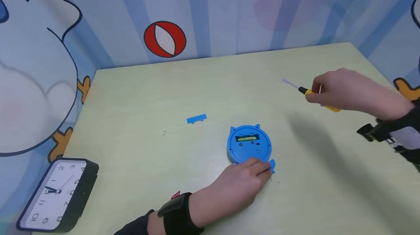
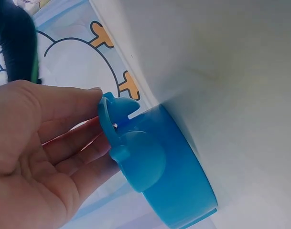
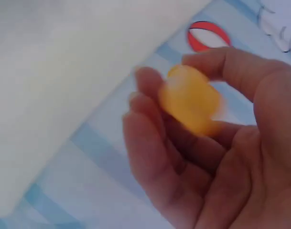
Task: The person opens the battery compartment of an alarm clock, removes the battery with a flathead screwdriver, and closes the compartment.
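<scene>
— Item one, the blue eared plastic case point(image 1: 249, 150): location and handling?

— On the desk point(image 1: 147, 100), right of centre in my head feed, slotted face up. I judge it light, stiff and slightly slippery; the thin ears point(image 1: 257, 126) and the foot point(image 1: 272, 166) look the likeliest to snap, so I favour gripping the round side wall point(image 2: 176, 176).

— Hands?

— Two. My left hand point(image 1: 241, 180) pinches the near edge, by the foot, between thumb and fingers. My right hand point(image 1: 344, 91) pinches a yellow-handled screwdriver point(image 1: 303, 90), held above the desk, tip well apart from the case.

— Count?

— Case, one. Ears, two. Battery point(image 1: 247, 138) visible in the slot, one. Blue slot cover point(image 1: 197, 118), one, loose, left of the case. Screwdriver, one. Black-framed clock point(image 1: 57, 195), one, near the desk's left edge.
</scene>
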A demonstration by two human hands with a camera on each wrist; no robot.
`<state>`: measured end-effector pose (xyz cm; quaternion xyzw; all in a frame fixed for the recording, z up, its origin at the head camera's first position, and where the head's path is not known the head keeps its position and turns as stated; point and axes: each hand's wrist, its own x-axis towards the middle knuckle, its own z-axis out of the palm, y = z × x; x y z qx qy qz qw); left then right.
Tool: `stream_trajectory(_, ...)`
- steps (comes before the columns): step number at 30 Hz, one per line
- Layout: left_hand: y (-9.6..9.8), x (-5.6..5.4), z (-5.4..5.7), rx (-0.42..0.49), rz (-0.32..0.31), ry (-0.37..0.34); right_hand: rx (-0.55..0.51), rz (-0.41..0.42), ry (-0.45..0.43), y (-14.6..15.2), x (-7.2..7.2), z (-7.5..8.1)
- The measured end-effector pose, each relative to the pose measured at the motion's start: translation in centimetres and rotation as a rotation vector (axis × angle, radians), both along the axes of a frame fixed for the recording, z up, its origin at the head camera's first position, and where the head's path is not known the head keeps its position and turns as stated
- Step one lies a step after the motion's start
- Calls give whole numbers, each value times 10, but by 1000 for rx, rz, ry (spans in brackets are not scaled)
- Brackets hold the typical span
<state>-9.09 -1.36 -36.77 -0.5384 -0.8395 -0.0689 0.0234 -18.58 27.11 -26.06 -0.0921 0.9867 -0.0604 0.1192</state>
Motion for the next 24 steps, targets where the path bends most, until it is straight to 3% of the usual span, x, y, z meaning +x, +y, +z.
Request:
stream_trajectory(4, 0, 2, 3, -9, 11, 6, 81, 89, 43, -6, 16, 37)
stream_trajectory(8, -1, 2, 6, -21, 24, -5, 162, 159, 42, -20, 28, 52)
stream_trajectory(12, -1, 2, 7, -26, 34, -54, 211, 223, -33, -36, 31, 49)
stream_trajectory(16, 1, 4, 7, -15, 27, -87, 191, 270, -116, -46, 29, 39)
stream_trajectory(24, 10, 6, 11, -32, 3, -120, 141, 332, -174, -53, 21, 27)
